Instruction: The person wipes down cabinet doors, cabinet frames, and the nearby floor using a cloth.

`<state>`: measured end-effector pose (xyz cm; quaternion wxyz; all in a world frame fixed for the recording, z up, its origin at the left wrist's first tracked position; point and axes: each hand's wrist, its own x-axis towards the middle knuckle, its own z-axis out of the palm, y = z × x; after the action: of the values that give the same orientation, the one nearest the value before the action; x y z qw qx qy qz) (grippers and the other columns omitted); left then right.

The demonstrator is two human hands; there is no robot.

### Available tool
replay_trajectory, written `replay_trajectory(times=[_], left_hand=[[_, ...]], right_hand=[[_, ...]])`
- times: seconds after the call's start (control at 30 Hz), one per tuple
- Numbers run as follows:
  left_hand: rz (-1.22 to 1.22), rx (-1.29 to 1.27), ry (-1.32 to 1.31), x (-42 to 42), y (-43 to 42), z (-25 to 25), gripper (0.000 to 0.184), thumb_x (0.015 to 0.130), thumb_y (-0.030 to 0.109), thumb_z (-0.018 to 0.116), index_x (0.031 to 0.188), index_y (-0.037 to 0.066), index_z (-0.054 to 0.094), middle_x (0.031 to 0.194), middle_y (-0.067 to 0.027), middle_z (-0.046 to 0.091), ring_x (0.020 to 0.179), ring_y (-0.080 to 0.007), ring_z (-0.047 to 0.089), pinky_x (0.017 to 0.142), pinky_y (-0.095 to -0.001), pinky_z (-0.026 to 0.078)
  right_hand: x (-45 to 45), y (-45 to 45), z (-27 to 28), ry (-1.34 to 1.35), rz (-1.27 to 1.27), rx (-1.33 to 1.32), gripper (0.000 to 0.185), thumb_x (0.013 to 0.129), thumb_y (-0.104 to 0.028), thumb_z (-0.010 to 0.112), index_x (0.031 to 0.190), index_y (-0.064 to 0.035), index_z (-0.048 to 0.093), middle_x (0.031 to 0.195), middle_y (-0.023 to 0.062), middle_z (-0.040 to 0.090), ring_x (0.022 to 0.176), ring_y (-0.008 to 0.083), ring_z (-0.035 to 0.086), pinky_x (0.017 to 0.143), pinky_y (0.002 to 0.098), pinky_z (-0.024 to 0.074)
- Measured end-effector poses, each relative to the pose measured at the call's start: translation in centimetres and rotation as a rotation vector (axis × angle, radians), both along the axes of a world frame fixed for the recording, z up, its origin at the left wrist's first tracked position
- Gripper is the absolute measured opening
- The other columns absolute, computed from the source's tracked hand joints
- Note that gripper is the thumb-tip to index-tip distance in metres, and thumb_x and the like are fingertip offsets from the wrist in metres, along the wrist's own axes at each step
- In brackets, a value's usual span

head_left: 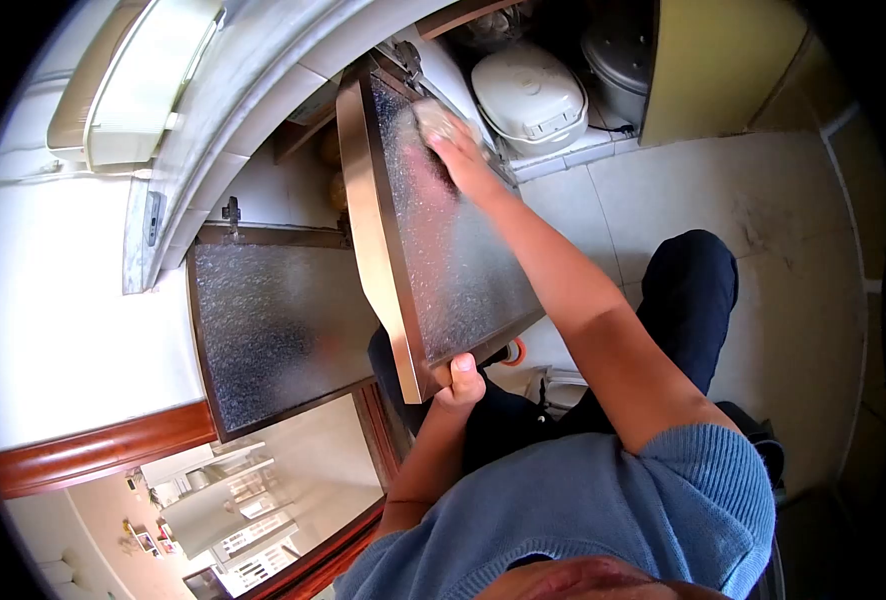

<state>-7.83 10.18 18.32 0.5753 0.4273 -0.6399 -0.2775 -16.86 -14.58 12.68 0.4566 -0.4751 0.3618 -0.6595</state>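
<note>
An open cabinet door [463,250] with a brown frame and textured glass stands in front of me. My left hand [460,384] grips its near lower corner, thumb over the frame. Near the hinge end, my right hand [455,150] presses a pale, crumpled cloth [433,117] against the glass. The fingers are closed over the cloth and partly hidden by it. A blurred reflection of the hand shows in the glass.
A second glass cabinet door [273,330] hangs open at the left. Inside the cabinet sit a white rice cooker [530,95] and a dark grey pot [623,65]. A cream plastic container [148,90] is on the counter. Pale tiles [663,190] cover the floor.
</note>
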Motion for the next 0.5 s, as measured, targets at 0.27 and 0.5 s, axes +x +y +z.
replay_trajectory(times=[0.27, 0.5], left_hand=[[0.056, -0.152, 0.003, 1.3, -0.4, -2.5, 0.062, 0.091, 0.038, 0.046, 0.134, -0.003, 0.029, 0.133, -0.0153, 0.039, 0.120, -0.0275, 0.043, 0.101, -0.0436, 0.036], [-0.127, -0.091, -0.037, 2.6, -1.5, -2.8, 0.090, 0.087, 0.070, 0.023, 0.135, -0.007, 0.029, 0.140, -0.0163, 0.034, 0.127, -0.0281, 0.037, 0.106, -0.0416, 0.029]], right_hand=[[1.1, 8.9, -11.8, -0.218, 0.153, 0.511, 0.063, 0.091, -0.046, 0.045, 0.133, 0.0000, 0.037, 0.132, 0.0160, 0.044, 0.124, 0.0249, 0.039, 0.103, 0.0349, 0.0291], [-1.4, 14.8, 10.1, 0.069, 0.228, -0.112, 0.069, 0.094, -0.045, 0.037, 0.141, 0.0027, 0.022, 0.150, 0.0221, 0.015, 0.141, 0.0310, 0.007, 0.113, 0.0418, 0.0045]])
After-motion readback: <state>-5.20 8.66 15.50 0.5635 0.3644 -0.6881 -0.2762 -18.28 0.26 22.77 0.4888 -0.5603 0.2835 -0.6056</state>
